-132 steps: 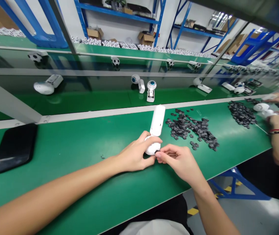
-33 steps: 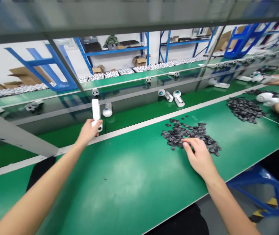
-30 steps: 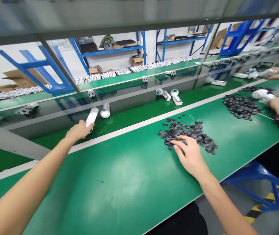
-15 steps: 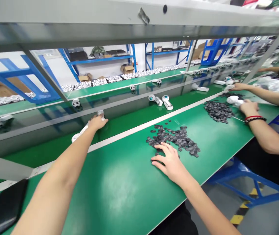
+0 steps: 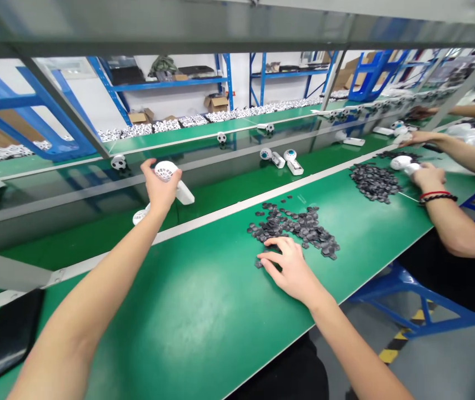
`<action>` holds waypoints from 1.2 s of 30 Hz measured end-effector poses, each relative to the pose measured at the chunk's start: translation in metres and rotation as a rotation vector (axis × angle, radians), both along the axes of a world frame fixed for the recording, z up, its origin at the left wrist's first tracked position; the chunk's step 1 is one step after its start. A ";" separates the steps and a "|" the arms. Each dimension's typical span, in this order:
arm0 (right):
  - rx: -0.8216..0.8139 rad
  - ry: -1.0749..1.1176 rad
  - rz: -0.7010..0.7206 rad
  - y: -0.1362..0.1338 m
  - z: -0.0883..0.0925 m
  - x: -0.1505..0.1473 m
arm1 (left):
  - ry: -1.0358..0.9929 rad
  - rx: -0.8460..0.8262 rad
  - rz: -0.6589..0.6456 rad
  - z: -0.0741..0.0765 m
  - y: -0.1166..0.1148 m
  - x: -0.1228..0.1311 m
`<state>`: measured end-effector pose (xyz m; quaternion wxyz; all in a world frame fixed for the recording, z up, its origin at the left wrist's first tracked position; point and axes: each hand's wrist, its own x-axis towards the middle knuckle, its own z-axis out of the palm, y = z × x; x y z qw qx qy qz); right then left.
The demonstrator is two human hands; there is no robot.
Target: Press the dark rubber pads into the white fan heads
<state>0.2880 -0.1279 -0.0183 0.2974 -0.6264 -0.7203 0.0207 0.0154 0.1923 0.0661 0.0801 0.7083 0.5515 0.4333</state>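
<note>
Gripping white device [image 5: 164, 171], left hand [image 5: 160, 188] near second device [image 5: 139, 216] (forearm [image 5: 123, 264] partly across)

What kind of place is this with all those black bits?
Probably a factory: black bits lie piled on a long green workbench, lots of black-and-white goods are lined up behind it, and another person's hand holds a white gadget.

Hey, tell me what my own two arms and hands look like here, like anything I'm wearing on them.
Your left hand and right hand are both bare, without gloves. No watch or bracelet shows on either wrist, and no sleeve shows along your left arm or right forearm. I can't make out any rings.
</note>
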 end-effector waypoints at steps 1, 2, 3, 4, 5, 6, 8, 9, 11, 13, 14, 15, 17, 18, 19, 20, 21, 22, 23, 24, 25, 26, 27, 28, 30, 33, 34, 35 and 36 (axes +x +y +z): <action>-0.010 -0.014 0.015 -0.001 0.000 0.000 | -0.077 0.048 -0.058 0.005 -0.013 -0.002; -0.013 -0.026 0.027 -0.001 0.001 -0.001 | -0.132 0.084 -0.115 0.008 -0.028 -0.004; -0.011 -0.038 0.033 -0.002 0.001 -0.002 | -0.173 0.097 -0.169 0.008 -0.044 -0.006; -0.005 -0.052 0.036 -0.002 0.000 -0.003 | -0.217 0.067 -0.227 0.006 -0.062 -0.008; 0.005 -0.069 0.035 -0.001 0.000 -0.004 | -0.283 0.001 -0.281 0.001 -0.081 -0.009; 0.019 -0.092 0.035 -0.001 0.000 -0.005 | -0.358 -0.125 -0.371 -0.006 -0.100 -0.010; 0.045 -0.155 0.040 0.000 0.002 -0.010 | -0.423 -0.389 -0.559 -0.025 -0.135 -0.010; 0.055 -0.193 0.048 0.000 0.003 -0.012 | -0.416 -0.451 -0.603 -0.036 -0.151 -0.009; 0.062 -0.276 0.070 0.001 0.005 -0.016 | -0.417 -0.567 -0.679 -0.053 -0.174 -0.009; 0.042 -0.349 0.089 0.002 0.007 -0.019 | -0.449 -0.644 -0.720 -0.064 -0.186 -0.011; 0.023 -0.367 0.095 0.003 0.009 -0.020 | -0.474 -0.673 -0.730 -0.066 -0.188 -0.013; 0.000 -0.360 0.101 0.006 0.011 -0.021 | -0.504 -0.696 -0.736 -0.068 -0.188 -0.015; -0.066 -0.244 0.138 0.014 0.018 -0.025 | -0.568 -0.727 -0.734 -0.069 -0.186 -0.020; -0.101 -0.145 0.168 0.021 0.024 -0.029 | -0.599 -0.733 -0.725 -0.070 -0.185 -0.023; -0.139 -0.031 0.203 0.030 0.031 -0.035 | -0.627 -0.733 -0.711 -0.071 -0.183 -0.024; -0.182 0.084 0.243 0.040 0.039 -0.042 | -0.650 -0.730 -0.695 -0.072 -0.183 -0.026; -0.228 0.189 0.286 0.051 0.046 -0.050 | -0.669 -0.722 -0.678 -0.073 -0.182 -0.026; -0.278 0.283 0.329 0.062 0.053 -0.059 | -0.683 -0.715 -0.661 -0.074 -0.182 -0.027; -0.330 0.368 0.374 0.073 0.058 -0.068 | -0.694 -0.708 -0.646 -0.075 -0.182 -0.027; -0.384 0.446 0.418 0.083 0.060 -0.077 | -0.703 -0.703 -0.633 -0.077 -0.181 -0.026; -0.427 0.515 0.454 0.091 0.060 -0.085 | -0.711 -0.699 -0.620 -0.078 -0.181 -0.026; -0.452 0.571 0.477 0.097 0.057 -0.091 | -0.719 -0.696 -0.606 -0.079 -0.181 -0.025; -0.459 0.612 0.485 0.101 0.052 -0.096 | -0.726 -0.692 -0.592 -0.080 -0.181 -0.025; -0.458 0.640 0.482 0.102 0.046 -0.100 | -0.732 -0.687 -0.578 -0.081 -0.180 -0.024; -0.438 0.689 0.455 0.101 0.033 -0.103 | -0.733 -0.676 -0.555 -0.080 -0.181 -0.023; -0.419 0.743 0.407 0.094 0.023 -0.103 | -0.728 -0.670 -0.542 -0.077 -0.183 -0.022; -0.413 0.739 0.396 0.092 0.022 -0.103 | -0.717 -0.669 -0.541 -0.075 -0.184 -0.022; -0.406 0.721 0.387 0.091 0.023 -0.103 | -0.698 -0.666 -0.541 -0.074 -0.185 -0.022; -0.400 0.692 0.381 0.091 0.024 -0.104 | -0.674 -0.661 -0.543 -0.072 -0.186 -0.022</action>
